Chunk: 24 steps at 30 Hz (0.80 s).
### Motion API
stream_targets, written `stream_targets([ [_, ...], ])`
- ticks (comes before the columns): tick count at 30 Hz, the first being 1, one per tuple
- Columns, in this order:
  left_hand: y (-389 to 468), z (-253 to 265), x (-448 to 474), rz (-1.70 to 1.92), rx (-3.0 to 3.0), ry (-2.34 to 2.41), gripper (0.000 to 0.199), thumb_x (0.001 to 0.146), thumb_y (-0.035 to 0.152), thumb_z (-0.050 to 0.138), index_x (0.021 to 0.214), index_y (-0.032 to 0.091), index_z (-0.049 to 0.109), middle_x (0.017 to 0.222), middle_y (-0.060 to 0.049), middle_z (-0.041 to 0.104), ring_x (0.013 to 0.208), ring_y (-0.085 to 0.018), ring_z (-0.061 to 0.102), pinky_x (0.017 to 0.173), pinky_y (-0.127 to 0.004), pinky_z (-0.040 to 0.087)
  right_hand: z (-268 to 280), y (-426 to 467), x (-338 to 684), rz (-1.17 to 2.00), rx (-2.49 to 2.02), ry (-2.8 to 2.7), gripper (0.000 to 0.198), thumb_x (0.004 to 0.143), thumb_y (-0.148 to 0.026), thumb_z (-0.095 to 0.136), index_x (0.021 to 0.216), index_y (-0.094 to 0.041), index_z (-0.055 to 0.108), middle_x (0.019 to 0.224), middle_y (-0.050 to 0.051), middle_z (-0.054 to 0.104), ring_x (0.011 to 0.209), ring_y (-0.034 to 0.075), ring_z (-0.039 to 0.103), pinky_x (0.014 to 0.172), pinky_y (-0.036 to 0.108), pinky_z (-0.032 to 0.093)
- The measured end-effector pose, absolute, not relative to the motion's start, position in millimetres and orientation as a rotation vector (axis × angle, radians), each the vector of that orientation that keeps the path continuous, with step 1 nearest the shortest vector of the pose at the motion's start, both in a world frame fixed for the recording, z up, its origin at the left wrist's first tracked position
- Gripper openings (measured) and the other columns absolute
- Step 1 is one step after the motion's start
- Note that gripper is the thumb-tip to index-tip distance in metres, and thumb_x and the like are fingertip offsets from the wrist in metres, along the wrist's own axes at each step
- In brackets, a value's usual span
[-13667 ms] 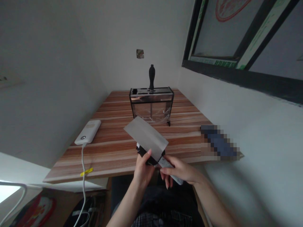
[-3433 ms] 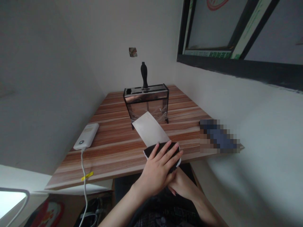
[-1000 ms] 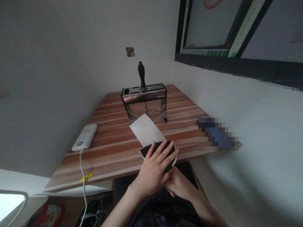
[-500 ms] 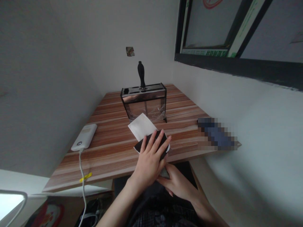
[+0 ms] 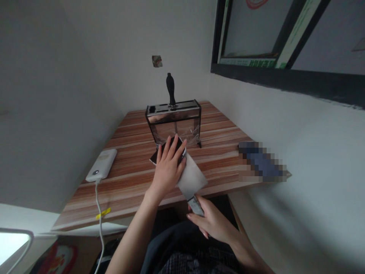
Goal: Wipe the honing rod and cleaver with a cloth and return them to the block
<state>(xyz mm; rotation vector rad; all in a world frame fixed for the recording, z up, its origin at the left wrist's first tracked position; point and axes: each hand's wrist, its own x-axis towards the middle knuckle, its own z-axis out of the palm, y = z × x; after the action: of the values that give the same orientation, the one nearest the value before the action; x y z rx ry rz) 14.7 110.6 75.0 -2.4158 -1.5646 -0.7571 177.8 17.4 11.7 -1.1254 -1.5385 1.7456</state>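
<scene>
A cleaver point(image 5: 193, 176) with a broad pale blade and a grey handle is in my right hand point(image 5: 213, 217), its fingers closed round the handle at the table's near edge. The blade points away from me and to the left, over the table. My left hand point(image 5: 168, 167) lies flat with fingers spread on a black sheet point(image 5: 154, 157) with a pale edge, which looks like sandpaper. That sheet covers the far end of the blade. The near part of the blade is bare.
Behind the blade stands a clear-sided knife block point(image 5: 174, 113) with a black handle point(image 5: 170, 89) rising from it. A white power bank point(image 5: 102, 165) with a cable point(image 5: 99, 205) lies at left. A pixelated dark object point(image 5: 262, 161) rests at right, beside the wall.
My left hand has slid with the black sheet away from me and leftward, from near the handle to the blade's far end. My right hand has stayed almost still.
</scene>
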Motion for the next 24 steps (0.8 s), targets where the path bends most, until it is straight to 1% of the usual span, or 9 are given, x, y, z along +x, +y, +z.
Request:
stream_targets([
  [6,119,77,10,-0.814,-2.356,-1.625,0.053,0.097,0.026,0.038,0.150,0.025,0.028,0.158,-0.007,0.022,0.147,-0.025,0.014,0.116,-0.054,0.015,13,16,178,1.753,-1.130,-1.550,0.013,0.084,-0.027,0.057,0.088,-0.019,0.046,0.058,-0.011,0.041,0.033,0.002,0.036,0.031,0.014,0.029],
  [12,112,67,12,-0.819,-2.342,-1.590,0.055,0.097,0.025,0.039,0.150,0.025,0.026,0.159,-0.008,0.021,0.147,-0.027,0.011,0.116,-0.056,0.015,8,15,177,1.779,-1.109,-1.535,0.017,0.084,-0.030,0.058,0.089,-0.019,0.047,0.059,-0.011,0.042,0.033,0.002,0.036,0.031,0.013,0.029],
  [16,102,61,21,-0.769,-2.399,-1.544,0.054,0.097,0.024,0.039,0.150,0.023,0.027,0.159,-0.009,0.021,0.148,-0.027,0.009,0.116,-0.055,0.015,4,17,178,1.761,-1.132,-1.544,0.016,0.084,-0.030,0.057,0.089,-0.019,0.047,0.060,-0.010,0.043,0.032,0.002,0.036,0.030,0.014,0.029],
  [19,91,58,31,-0.721,-2.444,-1.503,0.054,0.096,0.024,0.041,0.149,0.023,0.028,0.159,-0.008,0.021,0.148,-0.026,0.010,0.117,-0.054,0.015,3,18,180,1.738,-1.132,-1.545,0.015,0.085,-0.029,0.056,0.090,-0.019,0.047,0.060,-0.010,0.044,0.032,0.002,0.037,0.030,0.014,0.028],
  [24,77,53,44,-0.667,-2.528,-1.434,0.058,0.095,0.023,0.042,0.151,0.025,0.024,0.159,-0.006,0.019,0.148,-0.026,0.009,0.117,-0.054,0.016,3,20,183,1.702,-1.146,-1.517,0.018,0.083,-0.030,0.060,0.089,-0.019,0.048,0.064,-0.009,0.048,0.032,0.002,0.037,0.030,0.015,0.029],
])
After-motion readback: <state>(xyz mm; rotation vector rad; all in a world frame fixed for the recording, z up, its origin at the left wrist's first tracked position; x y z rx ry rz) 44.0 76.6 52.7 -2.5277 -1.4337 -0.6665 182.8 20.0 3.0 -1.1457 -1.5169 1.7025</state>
